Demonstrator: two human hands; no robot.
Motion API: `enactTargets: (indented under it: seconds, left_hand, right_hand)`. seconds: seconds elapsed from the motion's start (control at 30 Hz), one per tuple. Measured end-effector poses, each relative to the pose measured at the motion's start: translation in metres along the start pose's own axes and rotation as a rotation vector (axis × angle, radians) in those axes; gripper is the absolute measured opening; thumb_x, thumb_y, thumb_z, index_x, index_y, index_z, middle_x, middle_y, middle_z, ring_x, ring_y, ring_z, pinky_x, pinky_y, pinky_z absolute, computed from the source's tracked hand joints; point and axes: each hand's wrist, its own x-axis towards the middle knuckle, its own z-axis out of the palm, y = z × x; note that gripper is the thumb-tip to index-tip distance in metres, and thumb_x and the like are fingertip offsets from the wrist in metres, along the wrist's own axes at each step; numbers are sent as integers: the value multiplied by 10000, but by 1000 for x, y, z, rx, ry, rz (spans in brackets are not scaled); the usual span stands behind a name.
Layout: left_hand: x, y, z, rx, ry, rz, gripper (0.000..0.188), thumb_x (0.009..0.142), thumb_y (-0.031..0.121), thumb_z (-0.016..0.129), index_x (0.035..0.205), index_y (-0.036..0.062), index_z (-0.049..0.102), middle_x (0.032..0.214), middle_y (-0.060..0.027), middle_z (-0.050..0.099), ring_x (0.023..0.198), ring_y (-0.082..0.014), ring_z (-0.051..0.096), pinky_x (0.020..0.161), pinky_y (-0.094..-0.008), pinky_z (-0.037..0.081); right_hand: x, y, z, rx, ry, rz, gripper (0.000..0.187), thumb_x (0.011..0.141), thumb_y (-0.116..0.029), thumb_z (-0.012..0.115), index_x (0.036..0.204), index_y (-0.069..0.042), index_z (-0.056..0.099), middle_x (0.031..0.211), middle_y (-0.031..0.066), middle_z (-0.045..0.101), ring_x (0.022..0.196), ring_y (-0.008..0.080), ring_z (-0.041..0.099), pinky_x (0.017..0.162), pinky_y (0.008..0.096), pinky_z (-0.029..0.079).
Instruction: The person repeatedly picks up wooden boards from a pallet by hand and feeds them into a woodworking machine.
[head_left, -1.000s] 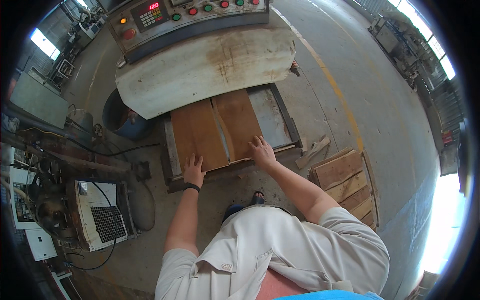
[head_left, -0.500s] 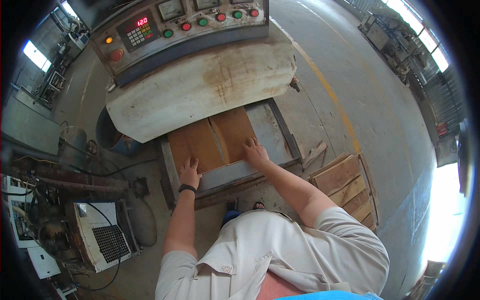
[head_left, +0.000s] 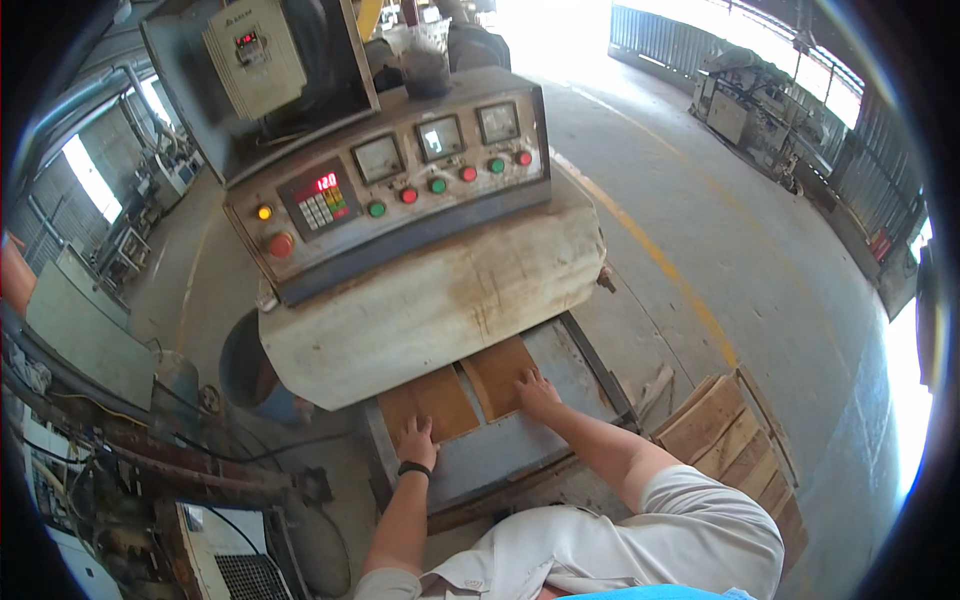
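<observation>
Your left hand and right hand, fingers loosely spread, rest on the near ends of two brown boards that run beneath the white hood, where even pressure and fingertips well short of its edge look wisest.

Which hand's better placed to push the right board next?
Right hand, probably: it touches the right board near its right edge, while the left hand is on the left board.
</observation>
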Motion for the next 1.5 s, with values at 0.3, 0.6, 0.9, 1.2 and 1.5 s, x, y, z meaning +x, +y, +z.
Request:
enactTargets:
  seconds: [0.3, 0.6, 0.9, 1.2, 1.5]
  left_hand:
    - [34, -12, -15, 29, -39, -9, 710, 873, 311, 736, 1502, 235, 416, 1579, -74, 287, 1431, -353, 309, 1168, -509, 339]
    - [43, -45, 1, -160, 123, 211, 640, 830, 307, 764, 1412, 160, 543, 1542, -131, 374, 1387, -368, 383, 1155, -471, 354]
    - [-14, -22, 11, -368, 161, 461, 526, 837, 218, 749, 1314, 59, 594, 1338, -182, 576, 1263, -360, 504, 1068, -425, 430]
    - [-55, 49, 21, -532, -40, 673, 441, 887, 197, 706, 1292, 51, 608, 1209, -178, 650, 1109, -331, 626, 923, -400, 517]
    - [-90, 128, 26, -470, -205, 905, 400, 887, 166, 687, 1261, 43, 621, 1161, -176, 671, 1074, -362, 628, 937, -431, 504]
  right_hand:
    - [28, -15, -21, -9, -106, 35, 648, 824, -221, 695, 1439, -183, 493, 1535, 184, 347, 1427, 396, 323, 1105, 548, 374]
    - [52, -9, -4, 155, -51, 88, 702, 810, -194, 675, 1475, -191, 454, 1581, 166, 298, 1449, 445, 266, 1135, 547, 344]
    - [40, -17, -14, 229, -52, 92, 644, 808, -191, 691, 1428, -158, 519, 1561, 168, 349, 1454, 391, 289, 1156, 461, 339]
    - [-89, -11, -24, 964, 373, 561, 236, 836, -76, 680, 1070, -82, 654, 882, 78, 659, 874, 238, 648, 783, 390, 523]
    - [-312, 73, -294, 536, 1581, 515, 239, 862, -21, 698, 1094, -35, 643, 1059, 69, 636, 1028, 201, 596, 945, 342, 460]
